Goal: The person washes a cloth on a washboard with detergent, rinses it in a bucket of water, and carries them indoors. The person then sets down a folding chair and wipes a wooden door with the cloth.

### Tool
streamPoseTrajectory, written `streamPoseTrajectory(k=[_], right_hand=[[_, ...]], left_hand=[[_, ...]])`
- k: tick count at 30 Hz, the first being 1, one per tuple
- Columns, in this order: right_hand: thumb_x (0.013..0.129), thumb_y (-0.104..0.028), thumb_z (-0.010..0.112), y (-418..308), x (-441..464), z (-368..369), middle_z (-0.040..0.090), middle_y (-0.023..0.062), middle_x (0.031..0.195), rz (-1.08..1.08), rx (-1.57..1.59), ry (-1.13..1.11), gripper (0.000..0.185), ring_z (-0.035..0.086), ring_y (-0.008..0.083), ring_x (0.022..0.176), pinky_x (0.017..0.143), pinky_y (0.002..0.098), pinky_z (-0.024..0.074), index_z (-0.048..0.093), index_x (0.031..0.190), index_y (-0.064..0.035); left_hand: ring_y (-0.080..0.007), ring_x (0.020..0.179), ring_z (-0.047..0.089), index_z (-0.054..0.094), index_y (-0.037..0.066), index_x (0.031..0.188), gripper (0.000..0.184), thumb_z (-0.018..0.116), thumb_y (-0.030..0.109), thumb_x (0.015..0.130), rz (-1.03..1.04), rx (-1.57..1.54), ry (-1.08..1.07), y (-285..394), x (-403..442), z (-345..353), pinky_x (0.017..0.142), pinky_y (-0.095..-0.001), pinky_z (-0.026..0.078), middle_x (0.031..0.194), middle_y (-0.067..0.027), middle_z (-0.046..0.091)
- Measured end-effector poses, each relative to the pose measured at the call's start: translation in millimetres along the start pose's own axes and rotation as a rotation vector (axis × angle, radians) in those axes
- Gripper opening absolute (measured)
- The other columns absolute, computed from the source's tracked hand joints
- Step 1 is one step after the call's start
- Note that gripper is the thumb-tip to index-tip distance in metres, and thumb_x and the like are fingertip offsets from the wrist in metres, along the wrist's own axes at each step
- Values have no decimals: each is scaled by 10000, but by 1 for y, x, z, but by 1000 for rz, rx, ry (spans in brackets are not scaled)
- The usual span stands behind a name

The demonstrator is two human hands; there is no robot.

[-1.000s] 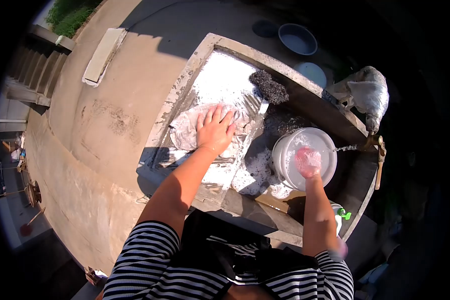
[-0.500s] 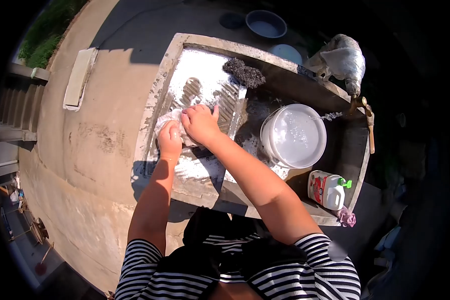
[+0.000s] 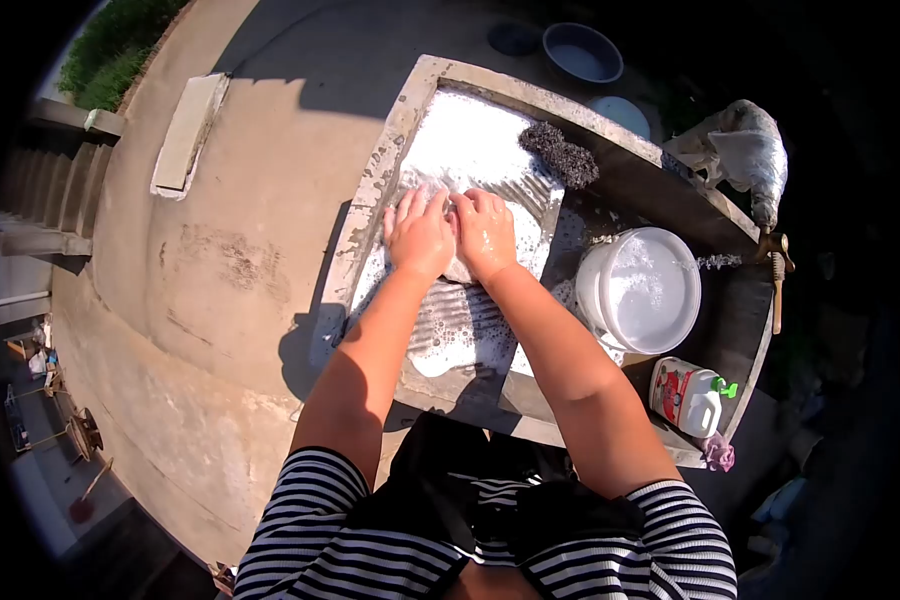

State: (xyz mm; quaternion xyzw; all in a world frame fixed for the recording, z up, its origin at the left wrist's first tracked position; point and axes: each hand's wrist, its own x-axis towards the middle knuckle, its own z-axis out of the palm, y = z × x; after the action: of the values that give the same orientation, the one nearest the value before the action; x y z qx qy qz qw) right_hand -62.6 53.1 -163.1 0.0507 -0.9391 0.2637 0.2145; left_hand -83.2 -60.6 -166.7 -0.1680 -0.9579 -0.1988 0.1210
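On the ridged, foam-covered washing slab (image 3: 460, 330), a bunched wet cloth (image 3: 458, 268) lies mostly hidden under both hands. My left hand (image 3: 419, 232) presses on its left part, fingers curled over it. Right beside it, my right hand (image 3: 485, 232) grips the cloth, with suds on its back. To the right, a white bucket (image 3: 592, 290) of foamy water stands in the basin under running water from a brass tap (image 3: 773, 246). A dark scouring mesh (image 3: 560, 155) rests at the slab's upper right edge.
A white bottle with a green cap (image 3: 685, 398) stands at the basin's near right corner, beside a pink cloth (image 3: 718, 452). Beyond the far wall are a grey basin (image 3: 582, 53) and a pale round lid or basin (image 3: 620, 115). Wrapped pipe (image 3: 752, 155) rises by the tap.
My right hand has left the bucket and joined my left hand on the cloth. The spread cloth is now bunched, and both hands have moved farther up the slab since the middle frame.
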Motion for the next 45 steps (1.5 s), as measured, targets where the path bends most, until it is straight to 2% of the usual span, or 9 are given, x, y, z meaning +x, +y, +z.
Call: streamPoseTrajectory(k=[10, 13, 19, 21, 27, 30, 33, 36, 45], right_hand=[[796, -184, 490, -12, -32, -21, 546, 72, 817, 74, -38, -233, 106, 520, 250, 845, 775, 384, 361, 559, 849, -123], [804, -192, 502, -3, -8, -16, 558, 71, 894, 156, -116, -237, 131, 507, 248, 914, 820, 394, 348, 575, 886, -119], [783, -148, 575, -10, -60, -55, 496, 111, 1132, 218, 25, 47, 298, 431, 294, 1117, 990, 491, 232, 532, 1074, -100], [806, -124, 574, 1, -99, -82, 470, 121, 1147, 375, 29, 30, 326, 435, 265, 1096, 973, 417, 291, 493, 1119, -89], [754, -261, 704, 90, -220, -134, 404, 74, 1038, 1804, 984, 640, 623, 416, 211, 907, 883, 433, 383, 370, 1231, -38], [763, -373, 684, 147, -239, -149, 401, 108, 1067, 1806, 1078, 776, 665, 438, 245, 916, 910, 497, 411, 352, 1214, -14], [810, -111, 531, 195, -264, -144, 413, 196, 1064, 1733, 1288, 598, 355, 499, 307, 935, 819, 452, 501, 371, 1085, 45], [789, 3, 408, 192, -254, -143, 446, 260, 1114, 1697, 1272, 775, 458, 550, 373, 995, 787, 452, 540, 311, 1227, 92], [699, 100, 380, 174, -295, -187, 490, 223, 1107, 1582, 1288, 521, 487, 561, 355, 968, 812, 451, 527, 349, 1185, 77]], left_hand=[[-281, 956, 494, 543, 81, 887, 153, 533, 139, 746, 131, -29, -37, 10, -31, -14, 856, -403, 353, 973, -74, 539], [-255, 1286, 300, 523, 156, 1146, 314, 490, 177, 834, -54, 69, -139, 16, 6, -5, 1066, -483, 159, 1319, -82, 418], [-204, 1227, 397, 587, 182, 1109, 284, 489, 203, 844, -33, -34, -158, 7, -9, -1, 1040, -422, 236, 1238, -16, 521], [-191, 1190, 440, 604, 184, 1074, 257, 485, 202, 847, 25, -32, -93, 4, -14, 2, 1033, -395, 253, 1194, -1, 553], [-177, 1153, 474, 592, 182, 1068, 246, 475, 196, 853, 48, -88, -78, 2, -22, 3, 1015, -384, 277, 1163, 4, 573], [-183, 1118, 493, 584, 169, 1072, 246, 474, 193, 854, 49, -81, -89, 0, -30, 3, 986, -374, 300, 1157, -3, 574], [-198, 1087, 506, 573, 153, 1088, 254, 469, 191, 860, 35, -71, -117, 6, -38, -9, 961, -372, 314, 1147, -19, 577], [-216, 1103, 494, 552, 144, 1135, 287, 471, 206, 867, -28, -91, -157, 8, -51, -19, 972, -375, 300, 1158, -39, 570], [-259, 1184, 424, 475, 87, 1235, 555, 603, 396, 791, -85, -140, -189, 24, -66, -28, 1020, -421, 237, 1234, -112, 511]])
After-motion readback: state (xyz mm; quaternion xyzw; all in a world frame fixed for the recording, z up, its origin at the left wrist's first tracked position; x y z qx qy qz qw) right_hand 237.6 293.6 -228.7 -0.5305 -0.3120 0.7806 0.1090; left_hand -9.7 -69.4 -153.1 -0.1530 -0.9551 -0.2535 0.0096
